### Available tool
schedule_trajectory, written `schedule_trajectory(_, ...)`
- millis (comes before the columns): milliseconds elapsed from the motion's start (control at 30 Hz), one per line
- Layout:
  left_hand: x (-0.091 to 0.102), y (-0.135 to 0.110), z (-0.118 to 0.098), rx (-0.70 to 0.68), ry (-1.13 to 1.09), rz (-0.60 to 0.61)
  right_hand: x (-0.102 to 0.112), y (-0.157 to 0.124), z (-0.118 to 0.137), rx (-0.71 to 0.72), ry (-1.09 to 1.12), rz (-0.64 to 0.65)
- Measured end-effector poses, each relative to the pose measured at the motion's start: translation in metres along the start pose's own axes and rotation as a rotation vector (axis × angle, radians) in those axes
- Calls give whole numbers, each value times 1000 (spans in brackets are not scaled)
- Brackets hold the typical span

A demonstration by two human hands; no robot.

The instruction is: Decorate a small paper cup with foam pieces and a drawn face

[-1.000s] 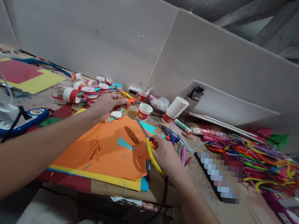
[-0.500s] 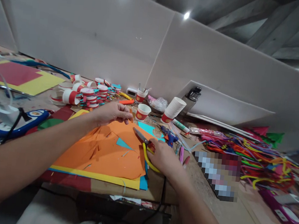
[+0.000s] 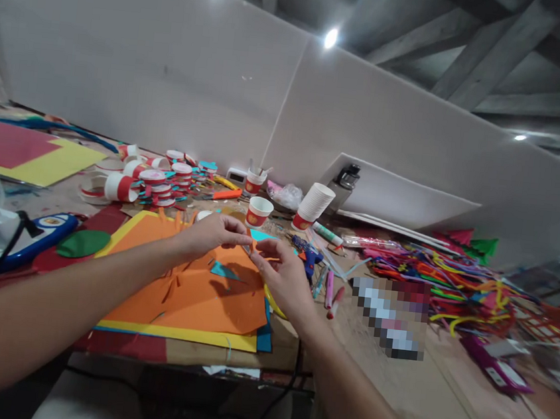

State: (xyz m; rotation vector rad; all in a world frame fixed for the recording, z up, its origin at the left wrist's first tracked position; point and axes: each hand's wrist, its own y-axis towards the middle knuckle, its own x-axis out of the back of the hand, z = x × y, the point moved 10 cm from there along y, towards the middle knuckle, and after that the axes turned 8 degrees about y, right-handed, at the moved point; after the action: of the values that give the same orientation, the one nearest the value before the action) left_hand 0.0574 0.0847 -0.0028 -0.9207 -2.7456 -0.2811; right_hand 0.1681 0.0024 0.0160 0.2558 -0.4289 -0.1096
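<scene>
My left hand (image 3: 217, 235) is closed in a pinch on a small piece of orange paper (image 3: 253, 235). Right beside it, my right hand (image 3: 281, 266) pinches the same piece with thumb and fingertips. Under my right hand shows part of the yellow handle (image 3: 275, 302) of the scissors; the rest is mostly hidden, and I cannot tell whether they rest on the paper. Both hands are over a large orange sheet (image 3: 210, 302), which lies on yellow and blue sheets. A blue paper scrap (image 3: 223, 270) and thin orange strips lie on the sheet.
Just beyond my hands stands a paper cup (image 3: 259, 212), with a leaning cup stack (image 3: 313, 206) to its right. Cut red-and-white cups (image 3: 153, 183) cluster at the back left. A glue gun (image 3: 311, 259), markers (image 3: 329, 289) and pipe cleaners (image 3: 404, 262) lie to the right.
My right hand has moved up and left to meet my left hand and now pinches the orange piece instead of gripping the scissors by the handle. The view has shifted slightly right.
</scene>
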Motion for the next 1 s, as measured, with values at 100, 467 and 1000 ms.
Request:
schedule_trajectory(100,-9,-2,1,-2,-39,15,-4,2,0,-3,135,-40)
schedule_trajectory(467,-22,1,16,41,-161,101,-7,13,-21,-61,183,-44)
schedule_trajectory(1000,116,27,55,192,908,-302,-26,28,-50,-117,-236,160)
